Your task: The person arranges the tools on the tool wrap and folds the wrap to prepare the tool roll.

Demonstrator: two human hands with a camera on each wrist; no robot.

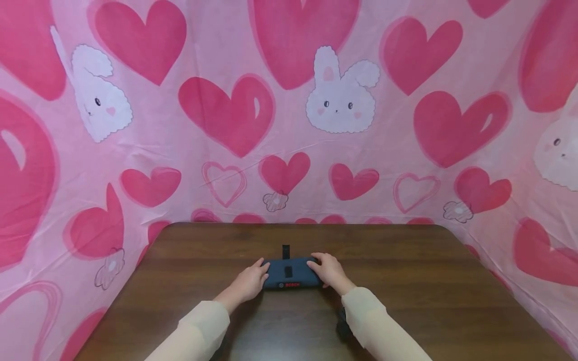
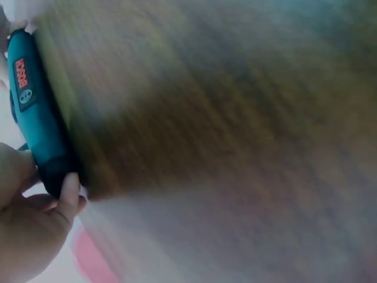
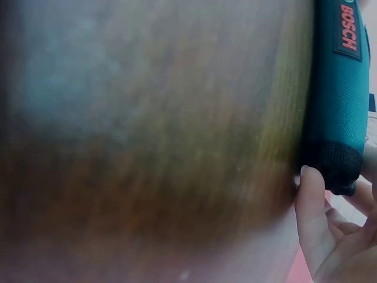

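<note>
A blue fabric pouch (image 1: 298, 273) with a red BOSCH label lies folded on the table, its long side across my front. There is a black patch on its top, and a black strap (image 1: 286, 251) sticks out past its far edge. My left hand (image 1: 251, 282) grips the left end, thumb at the near corner. At the opposite end my right hand (image 1: 330, 269) holds the pouch between thumb and fingers. Black trim (image 3: 333, 165) covers the end by the right thumb in the right wrist view. The pouch's underside and contents are hidden.
The brown wooden table (image 1: 406, 281) has rounded far corners. A small black object (image 1: 344, 328) lies partly hidden beside the right forearm. Pink cloth (image 1: 289, 115) with hearts and rabbits hangs behind and along both sides.
</note>
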